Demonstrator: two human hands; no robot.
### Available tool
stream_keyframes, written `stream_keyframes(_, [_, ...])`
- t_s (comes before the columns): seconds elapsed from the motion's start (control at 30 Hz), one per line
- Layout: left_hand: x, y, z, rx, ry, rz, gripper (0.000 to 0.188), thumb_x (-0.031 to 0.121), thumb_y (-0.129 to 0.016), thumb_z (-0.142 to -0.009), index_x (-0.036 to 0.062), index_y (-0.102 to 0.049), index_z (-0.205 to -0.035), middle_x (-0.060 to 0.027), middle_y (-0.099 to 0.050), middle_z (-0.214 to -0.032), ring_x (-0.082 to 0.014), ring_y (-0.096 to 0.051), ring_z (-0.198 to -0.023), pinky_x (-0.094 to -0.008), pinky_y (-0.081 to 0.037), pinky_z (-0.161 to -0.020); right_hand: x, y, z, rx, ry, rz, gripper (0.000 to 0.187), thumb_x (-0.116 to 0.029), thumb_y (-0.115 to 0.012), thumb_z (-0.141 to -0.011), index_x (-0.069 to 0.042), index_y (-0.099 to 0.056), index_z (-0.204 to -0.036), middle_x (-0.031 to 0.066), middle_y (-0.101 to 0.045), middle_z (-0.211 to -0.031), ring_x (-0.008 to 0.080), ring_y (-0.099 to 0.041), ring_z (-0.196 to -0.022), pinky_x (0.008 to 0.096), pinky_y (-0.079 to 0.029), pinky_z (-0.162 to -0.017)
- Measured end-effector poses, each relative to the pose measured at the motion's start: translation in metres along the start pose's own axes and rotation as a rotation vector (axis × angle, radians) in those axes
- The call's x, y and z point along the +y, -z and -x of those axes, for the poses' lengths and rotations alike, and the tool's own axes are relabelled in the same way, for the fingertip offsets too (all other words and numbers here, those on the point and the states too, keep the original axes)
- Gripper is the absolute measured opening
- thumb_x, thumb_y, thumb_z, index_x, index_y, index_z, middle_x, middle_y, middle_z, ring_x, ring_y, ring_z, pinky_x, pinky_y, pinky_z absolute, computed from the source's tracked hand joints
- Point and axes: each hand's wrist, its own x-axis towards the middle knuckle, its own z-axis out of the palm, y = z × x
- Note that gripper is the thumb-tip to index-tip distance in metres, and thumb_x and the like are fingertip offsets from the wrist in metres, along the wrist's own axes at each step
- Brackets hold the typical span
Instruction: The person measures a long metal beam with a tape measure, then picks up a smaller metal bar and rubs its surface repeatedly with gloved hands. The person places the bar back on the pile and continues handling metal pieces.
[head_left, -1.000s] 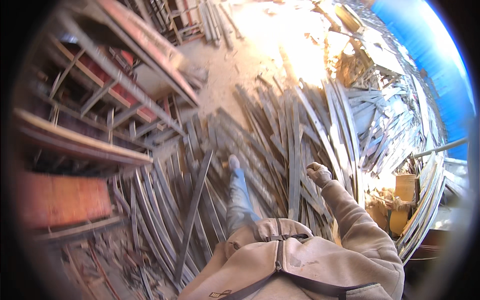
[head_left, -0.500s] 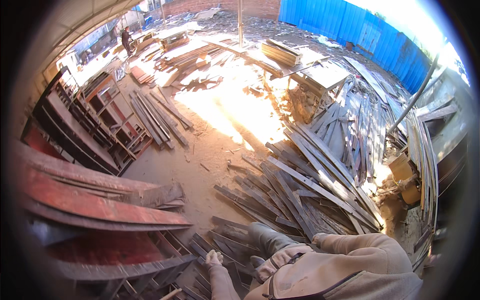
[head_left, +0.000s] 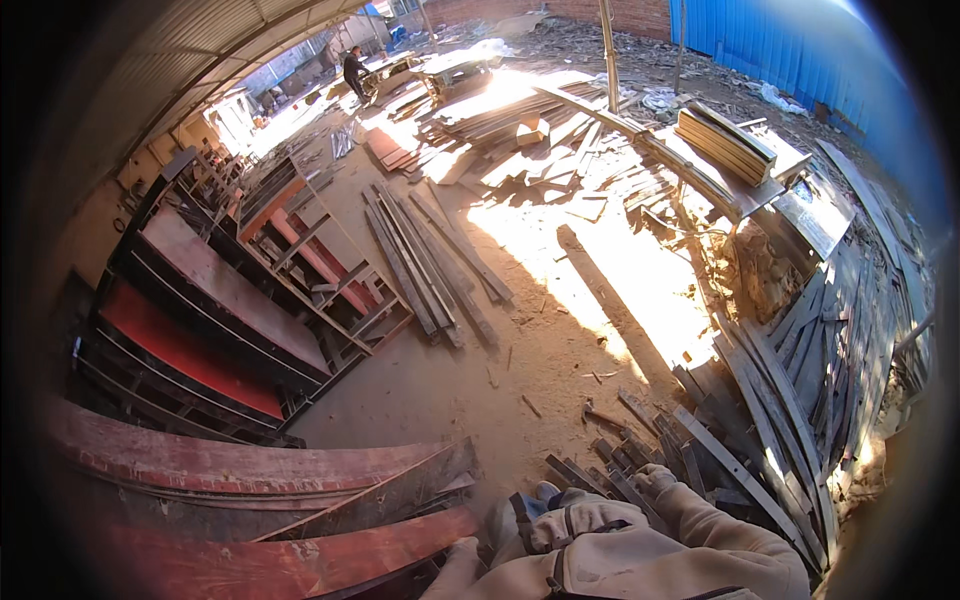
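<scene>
My right hand (head_left: 655, 482), in a pale glove, hangs over a heap of dark wooden strips (head_left: 742, 388). Its fingers look curled, and whatever may be in them is hidden. Low in the picture, my left hand (head_left: 464, 552) is beside the end of a long red board (head_left: 330, 550). That hand is small and blurred, so its fingers cannot be made out, nor can I tell whether it touches the board. A tool that looks like a hammer (head_left: 592, 412) lies on the dusty ground by the strips.
Stacked red and black panels (head_left: 215, 345) and an open wooden frame (head_left: 330, 265) stand at the left. Wooden bars (head_left: 425, 265) lie mid-floor. A bench (head_left: 720, 185) bears a plank stack (head_left: 725, 145). A pole (head_left: 608, 55) rises behind; another person (head_left: 354, 72) stands far off.
The view has swung left and down, so the ground, bars and bench sit further right. My left hand now shows by the red board's end; my right hand has come forward, more in sight.
</scene>
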Motion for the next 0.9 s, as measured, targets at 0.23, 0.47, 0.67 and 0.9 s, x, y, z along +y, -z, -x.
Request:
stream_keyframes(0.23, [0.17, -0.151, -0.069, -0.312, -0.106, -0.486, 0.008, 0.017, -0.063, -0.101, 0.0107, -0.067, -0.104, -0.0075, -0.066, -0.074, -0.0192, -0.061, -0.055, -0.0366, -0.048, -0.047, -0.224, 0.095, -0.132, 0.293, 0.42, -0.071, 0.034, -0.039, -0.066, -0.102, -0.011, -0.076, -0.12, 0.0192, -0.078, -0.107, 0.0376, -0.075, -0.103, 0.0439, -0.058, -0.087])
stream_keyframes(0.47, [0.47, -0.302, -0.178, -0.374, -0.115, -1.057, 0.009, 0.017, -0.062, -0.099, 0.0124, -0.066, -0.092, -0.0052, -0.061, -0.067, -0.0182, -0.057, -0.052, -0.0369, -0.045, -0.045, -0.234, 0.158, -0.215, 0.436, -0.01, -0.28, 0.031, -0.032, -0.064, -0.101, -0.009, -0.075, -0.118, 0.0206, -0.078, -0.111, 0.0359, -0.074, -0.108, 0.0447, -0.056, -0.096])
stream_keyframes(0.67, [0.777, -0.554, -0.239, -0.466, -0.566, -0.701, 0.014, 0.011, -0.061, -0.103, 0.0051, -0.068, -0.113, -0.0035, -0.065, -0.077, -0.0121, -0.054, -0.053, -0.0301, -0.044, -0.045, -0.121, 0.178, -0.214, 0.628, -0.523, -0.492, 0.032, -0.033, -0.068, -0.092, -0.007, -0.079, -0.108, 0.0171, -0.081, -0.1, 0.0317, -0.077, -0.099, 0.0426, -0.059, -0.091])
stream_keyframes(0.9, [0.831, -0.88, -0.142, -0.69, -0.747, -0.655, 0.029, 0.013, -0.067, -0.102, -0.0021, -0.067, -0.127, -0.0085, -0.073, -0.101, -0.0166, -0.068, -0.087, -0.0303, -0.056, -0.078, -0.03, 0.277, -0.326, 0.741, -0.636, -0.894, 0.028, -0.028, -0.069, -0.096, -0.004, -0.077, -0.108, 0.0142, -0.081, -0.092, 0.0211, -0.077, -0.082, 0.0387, -0.062, -0.078])
